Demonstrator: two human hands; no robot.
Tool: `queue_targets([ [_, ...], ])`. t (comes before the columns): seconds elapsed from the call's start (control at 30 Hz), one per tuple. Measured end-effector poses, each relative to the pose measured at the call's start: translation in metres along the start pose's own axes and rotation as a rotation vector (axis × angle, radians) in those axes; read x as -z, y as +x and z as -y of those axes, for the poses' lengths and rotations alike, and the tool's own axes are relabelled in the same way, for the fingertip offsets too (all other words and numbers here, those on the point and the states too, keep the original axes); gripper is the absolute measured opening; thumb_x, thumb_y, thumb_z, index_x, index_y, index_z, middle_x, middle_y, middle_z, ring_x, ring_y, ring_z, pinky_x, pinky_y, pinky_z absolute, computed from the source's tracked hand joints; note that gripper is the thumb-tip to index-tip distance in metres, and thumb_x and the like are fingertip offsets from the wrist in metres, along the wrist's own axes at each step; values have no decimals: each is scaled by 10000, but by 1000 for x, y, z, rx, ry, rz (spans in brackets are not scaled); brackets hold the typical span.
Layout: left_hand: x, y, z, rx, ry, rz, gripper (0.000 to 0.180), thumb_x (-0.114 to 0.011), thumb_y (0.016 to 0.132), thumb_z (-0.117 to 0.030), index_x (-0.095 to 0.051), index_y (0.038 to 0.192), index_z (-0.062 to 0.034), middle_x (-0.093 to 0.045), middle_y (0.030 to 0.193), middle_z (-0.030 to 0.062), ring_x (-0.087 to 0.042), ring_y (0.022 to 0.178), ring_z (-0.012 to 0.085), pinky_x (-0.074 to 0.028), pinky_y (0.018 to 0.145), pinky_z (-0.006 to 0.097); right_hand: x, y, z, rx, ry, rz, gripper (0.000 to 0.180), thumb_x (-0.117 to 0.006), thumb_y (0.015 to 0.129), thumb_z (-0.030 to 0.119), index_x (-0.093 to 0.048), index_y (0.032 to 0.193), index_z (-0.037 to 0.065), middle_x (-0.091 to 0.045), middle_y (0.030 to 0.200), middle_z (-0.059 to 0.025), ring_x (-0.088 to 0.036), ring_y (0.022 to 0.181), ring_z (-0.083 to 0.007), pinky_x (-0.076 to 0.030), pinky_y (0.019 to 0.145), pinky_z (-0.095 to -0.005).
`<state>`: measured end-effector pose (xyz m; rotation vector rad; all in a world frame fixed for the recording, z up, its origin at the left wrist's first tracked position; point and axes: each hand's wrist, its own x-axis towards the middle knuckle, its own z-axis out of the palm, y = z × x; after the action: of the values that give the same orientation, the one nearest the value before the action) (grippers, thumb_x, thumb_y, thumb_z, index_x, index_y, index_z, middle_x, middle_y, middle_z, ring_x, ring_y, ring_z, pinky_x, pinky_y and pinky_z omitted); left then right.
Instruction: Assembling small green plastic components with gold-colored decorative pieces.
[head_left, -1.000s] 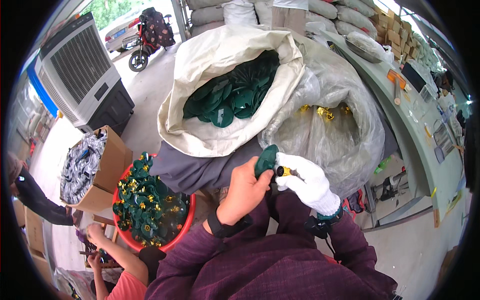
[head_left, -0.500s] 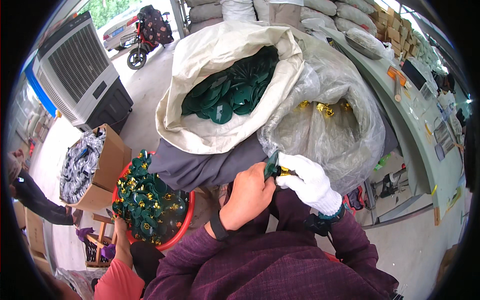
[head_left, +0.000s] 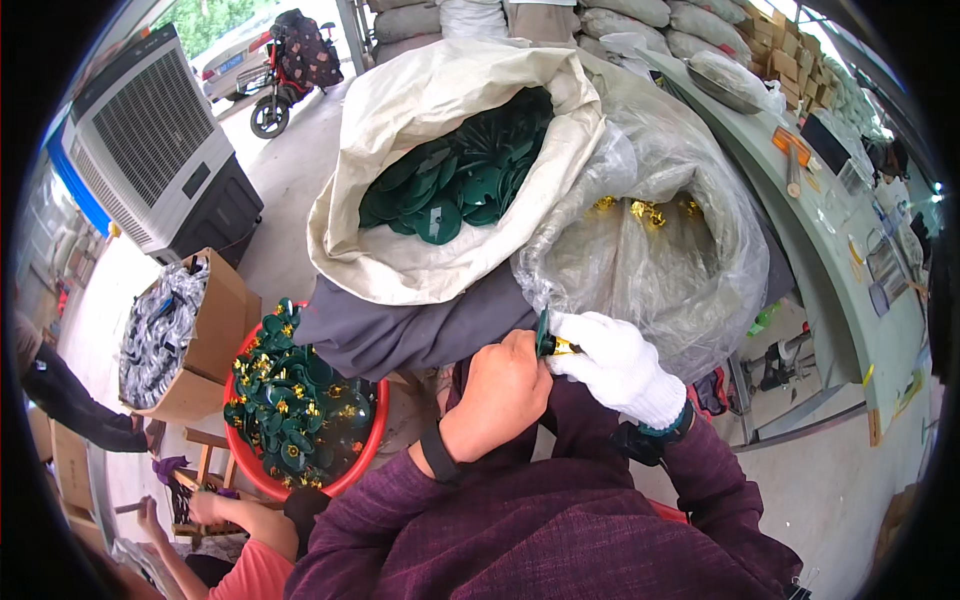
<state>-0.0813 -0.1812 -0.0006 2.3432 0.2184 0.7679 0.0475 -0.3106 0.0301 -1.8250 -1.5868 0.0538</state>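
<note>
Dark green disc (head_left: 542,328), seen nearly edge-on, upright between my hands above my lap. My bare left grip (head_left: 500,388) is closed on the disc; my white-gloved right grip (head_left: 615,370) pinches a black-and-gold fitting (head_left: 563,346) at its right face. Beyond: a cream sack (head_left: 435,285) of green discs (head_left: 470,190), a clear plastic bag (head_left: 738,265) containing gold pieces (head_left: 648,212). Left: a red basin (head_left: 381,418).

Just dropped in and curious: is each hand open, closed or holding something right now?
Left hand: closed, holding a green disc.
Right hand: closed, holding a gold-and-black piece.
</note>
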Motion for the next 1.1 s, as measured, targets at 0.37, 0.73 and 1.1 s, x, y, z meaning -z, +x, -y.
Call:
queue_targets([
  [0.37,10,-4,0,-234,207,137,297,-606,715,-4,-548,984,109,-566,821,206,-575,609,395,-457,551,462,5,-3,3,-548,843,233,173,-598,929,162,-610,890,-6,-605,706,-65,-591,548,-122,-478,508,-264],
  [0.73,71,-12,55,425,-305,-188,125,-586,865,-82,-584,938,20,-647,742,79,-640,563,182,-488,502,316,-1,44,-18,-476,965,-13,220,-637,925,228,-647,945,9,-640,768,-49,-587,584,-85,-479,537,-223],
  [1.1,266,-144,253,1114,-125,-1055,339,-640,848,-171,-414,1053,-23,-544,756,110,-601,507,245,-501,390,354,57,51,-213,-682,-482,-312,403,-555,875,211,-578,1258,89,-622,1110,-221,-591,1041,-394,-474,887,-483],
])
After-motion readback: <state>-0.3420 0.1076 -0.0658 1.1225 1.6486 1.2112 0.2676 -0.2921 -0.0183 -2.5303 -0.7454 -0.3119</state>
